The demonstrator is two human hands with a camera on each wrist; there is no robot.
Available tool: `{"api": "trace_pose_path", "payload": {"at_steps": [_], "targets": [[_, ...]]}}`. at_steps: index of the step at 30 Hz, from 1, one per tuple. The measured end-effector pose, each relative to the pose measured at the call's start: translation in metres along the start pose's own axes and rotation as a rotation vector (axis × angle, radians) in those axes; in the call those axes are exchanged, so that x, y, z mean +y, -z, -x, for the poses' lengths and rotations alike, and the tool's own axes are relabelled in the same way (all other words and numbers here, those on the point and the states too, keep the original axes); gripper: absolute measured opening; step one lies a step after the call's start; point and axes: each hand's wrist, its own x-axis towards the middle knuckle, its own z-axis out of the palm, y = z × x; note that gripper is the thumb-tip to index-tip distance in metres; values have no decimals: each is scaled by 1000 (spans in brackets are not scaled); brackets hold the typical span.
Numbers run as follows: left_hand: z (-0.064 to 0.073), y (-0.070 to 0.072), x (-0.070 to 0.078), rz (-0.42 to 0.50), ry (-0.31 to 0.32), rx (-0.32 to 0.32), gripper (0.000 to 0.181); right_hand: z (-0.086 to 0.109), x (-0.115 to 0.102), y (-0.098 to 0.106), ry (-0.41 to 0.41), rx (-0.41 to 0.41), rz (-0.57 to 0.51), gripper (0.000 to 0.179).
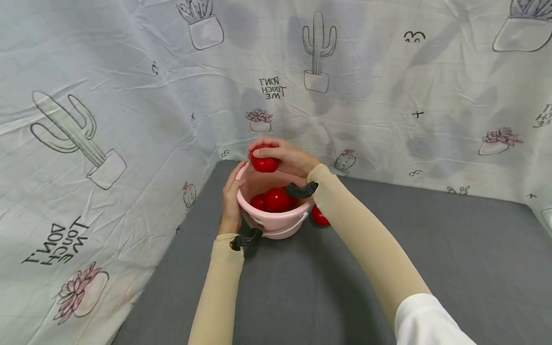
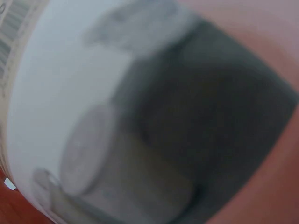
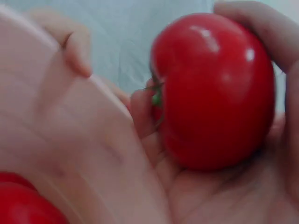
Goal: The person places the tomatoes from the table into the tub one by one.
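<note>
A pink bucket (image 1: 276, 221) stands on the grey surface, tilted a little in the head view. My left hand (image 1: 232, 201) grips its left side, thumb at the rim; in the right wrist view those fingers (image 3: 77, 49) hook over the edge. My right hand (image 1: 295, 158) holds a red tomato (image 1: 265, 164) at the far rim. That tomato (image 3: 215, 93) shows a green stem in the right wrist view, with fingers curled round it. Several red tomatoes (image 1: 277, 200) lie inside the bucket, partly hidden by its wall and my right wrist. The left wrist view is badly blurred.
Another red tomato (image 1: 319, 216) lies on the grey cloth (image 1: 293, 292) just right of the bucket, partly behind my right forearm. A white handle (image 1: 291, 230) hangs down the bucket's front. A white curtain with cactus prints (image 1: 316, 48) closes the back and left sides.
</note>
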Motion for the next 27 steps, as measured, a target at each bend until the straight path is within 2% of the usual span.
{"api": "trace_pose_path", "payload": {"at_steps": [5,11,14,22,27], "targets": [[-1,-2,1,27,1,5,54,6,5,0,-140,-38,133,44],[0,-3,2,37,9,9,55,8,10,1,-219,-60,303,43],[1,-3,2,34,13,8,56,8,12,1,-255,-67,349,43],[3,-4,3,14,18,15,54,9,14,0,-264,-65,400,46],[3,-6,3,15,16,16,55,10,13,1,-226,-69,453,37]]}}
